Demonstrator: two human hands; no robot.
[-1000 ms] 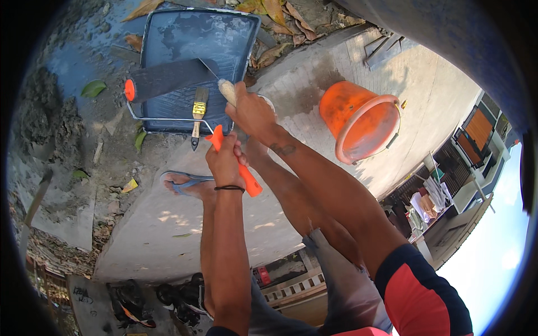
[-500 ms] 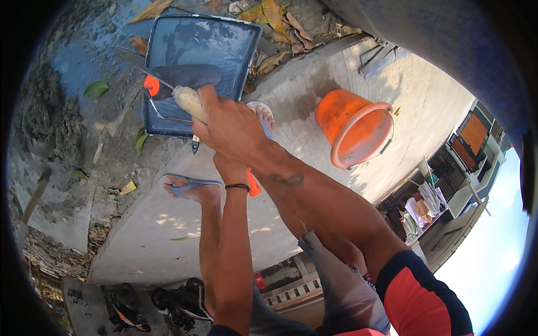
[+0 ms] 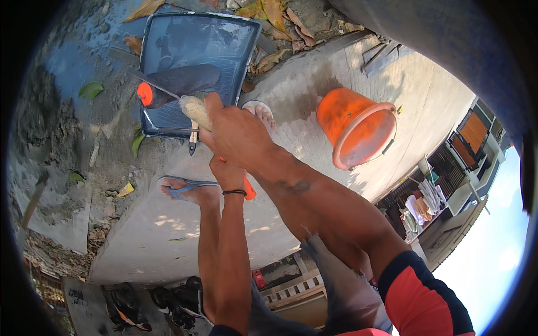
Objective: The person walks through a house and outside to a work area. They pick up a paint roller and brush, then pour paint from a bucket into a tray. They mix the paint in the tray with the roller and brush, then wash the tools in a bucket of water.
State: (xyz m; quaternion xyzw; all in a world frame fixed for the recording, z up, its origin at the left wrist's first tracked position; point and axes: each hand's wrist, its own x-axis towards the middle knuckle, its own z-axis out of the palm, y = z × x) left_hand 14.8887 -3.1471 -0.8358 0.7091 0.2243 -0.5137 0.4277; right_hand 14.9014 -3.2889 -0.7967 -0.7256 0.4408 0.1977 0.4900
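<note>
My right hand (image 3: 238,134) grips the pale handle (image 3: 193,109) of a thin metal-bladed tool, whose blade lies across the dark paint roller (image 3: 188,77) near its orange end cap. My left hand (image 3: 227,173), partly hidden below the right, is closed on the roller's orange handle (image 3: 248,187). Both are held over a blue-grey paint tray (image 3: 199,36) streaked with paint. A paintbrush (image 3: 194,137) with a black-tipped handle rests at the tray's near edge, mostly hidden behind the roller and my right hand.
An orange bucket (image 3: 342,117) lies tipped to the right on concrete (image 3: 140,241). Dirt and dry leaves (image 3: 274,17) surround the tray. My sandalled feet (image 3: 190,187) flank my hands. Black footwear (image 3: 123,308), a railing, hanging cloths (image 3: 426,204) and a gate (image 3: 476,131) line the rim.
My right hand has moved left and down with the bladed tool, crossing over my left wrist area and covering more of the brush. The roller's end cap has shifted slightly rightward.
</note>
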